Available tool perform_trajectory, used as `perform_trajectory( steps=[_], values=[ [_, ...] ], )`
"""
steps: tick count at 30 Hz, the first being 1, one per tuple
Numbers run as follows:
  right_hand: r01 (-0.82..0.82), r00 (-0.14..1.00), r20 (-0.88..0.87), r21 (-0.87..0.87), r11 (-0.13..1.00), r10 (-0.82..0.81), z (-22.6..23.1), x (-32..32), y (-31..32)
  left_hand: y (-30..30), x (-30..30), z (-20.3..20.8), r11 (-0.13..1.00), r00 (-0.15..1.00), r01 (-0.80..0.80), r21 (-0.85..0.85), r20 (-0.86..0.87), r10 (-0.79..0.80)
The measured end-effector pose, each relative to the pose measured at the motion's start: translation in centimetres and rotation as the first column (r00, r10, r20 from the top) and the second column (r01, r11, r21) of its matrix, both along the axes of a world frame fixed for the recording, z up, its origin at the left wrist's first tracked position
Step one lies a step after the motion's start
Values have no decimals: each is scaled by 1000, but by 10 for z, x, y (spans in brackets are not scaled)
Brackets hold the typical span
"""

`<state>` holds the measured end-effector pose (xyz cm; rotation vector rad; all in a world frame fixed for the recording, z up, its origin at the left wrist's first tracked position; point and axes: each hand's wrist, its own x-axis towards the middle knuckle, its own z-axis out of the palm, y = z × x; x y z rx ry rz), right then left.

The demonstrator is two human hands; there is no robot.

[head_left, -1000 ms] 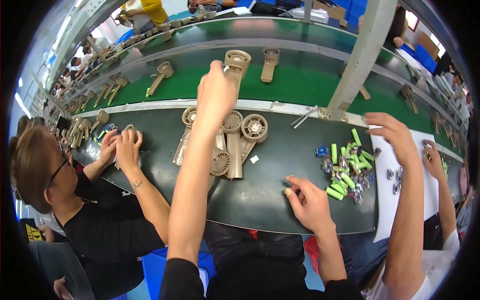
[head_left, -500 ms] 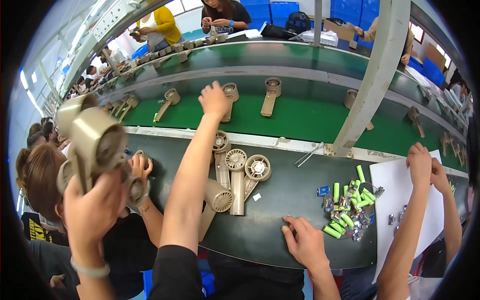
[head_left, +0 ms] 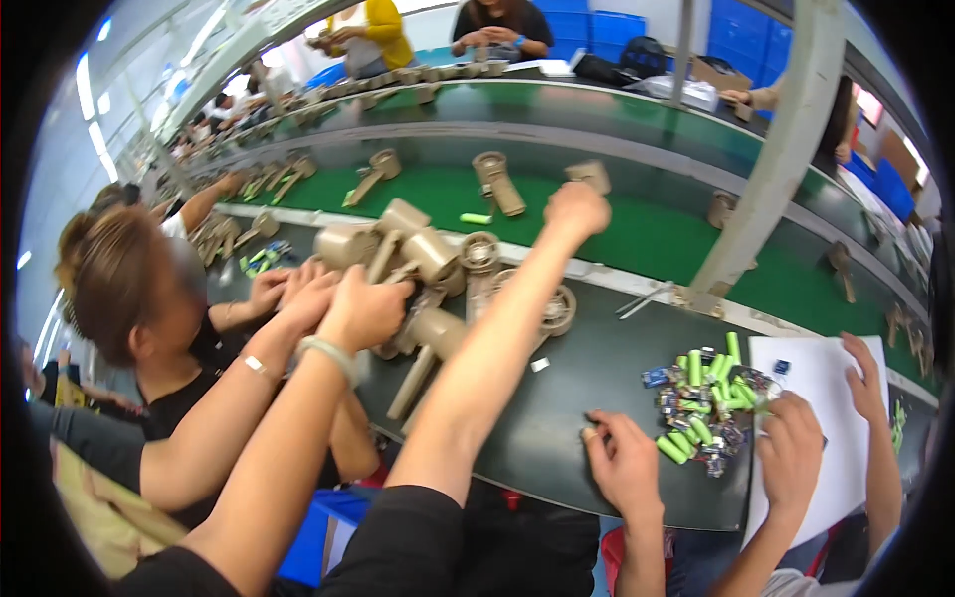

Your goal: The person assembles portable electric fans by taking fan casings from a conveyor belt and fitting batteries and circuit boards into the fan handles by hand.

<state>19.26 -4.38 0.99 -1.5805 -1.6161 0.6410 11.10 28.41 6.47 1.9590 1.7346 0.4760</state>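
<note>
The left hand is closed at a beige fan above the green belt, but because of the blur I cannot tell if it grips it. The right hand is half curled and relaxed over the dark table, with nothing seen in it. On the belt, another fan already has a green battery near it. Much seems left: table fans lie in a cluster, and a battery heap remains unsorted.
</note>
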Motion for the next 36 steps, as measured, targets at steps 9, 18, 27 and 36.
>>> perform_trajectory(
  steps=[9, 18, 27, 36],
  values=[
    [88, 996, -24, -12, 996, -88, 14, 19, -12, -248, -33, 21, 982, 932, 122, 145, 324, -163],
    [318, 908, 207, 224, 921, -364, 33, 72, 14, -334, -50, -33, 997, 987, 71, 45, 142, -76],
    [189, 827, 467, 293, 937, -313, 12, 71, 37, -342, -63, -22, 993, 993, 114, -14, 41, -114],
    [270, 941, -225, 47, 962, -254, 35, 76, 19, -335, -77, -25, 983, 966, 181, -23, 193, -173]
  ],
)
